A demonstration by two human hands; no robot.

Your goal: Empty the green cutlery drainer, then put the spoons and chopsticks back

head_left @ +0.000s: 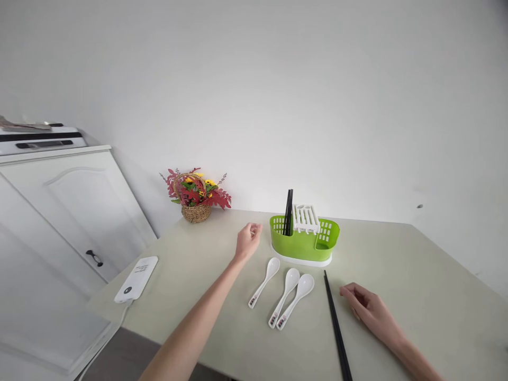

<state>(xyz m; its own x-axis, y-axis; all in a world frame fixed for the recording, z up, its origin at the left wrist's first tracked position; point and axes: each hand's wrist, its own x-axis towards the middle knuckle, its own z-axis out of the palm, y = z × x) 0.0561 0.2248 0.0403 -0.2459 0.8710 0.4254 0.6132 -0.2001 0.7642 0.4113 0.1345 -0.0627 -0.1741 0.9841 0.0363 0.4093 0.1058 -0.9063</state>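
My left hand [248, 239] is over the table just left of a green utensil caddy [296, 247], its fingers curled in with nothing seen in them. Black chopsticks [289, 211] stand upright in the caddy's left compartment. A white slatted rack [305, 218] sits across the caddy's middle. Three white spoons lie in front: one spoon [265, 282] apart on the left, another spoon [284, 297] close beside a third spoon [296, 301]. More black chopsticks [336, 328] lie on the table to their right. Beside these my right hand [367, 308] rests, fingers curled and holding nothing visible.
A wicker basket of artificial flowers [196, 212] stands at the back left against the wall. A white power bank [137, 279] with a cable lies at the table's left edge. A white cabinet [75, 211] is beyond that edge.
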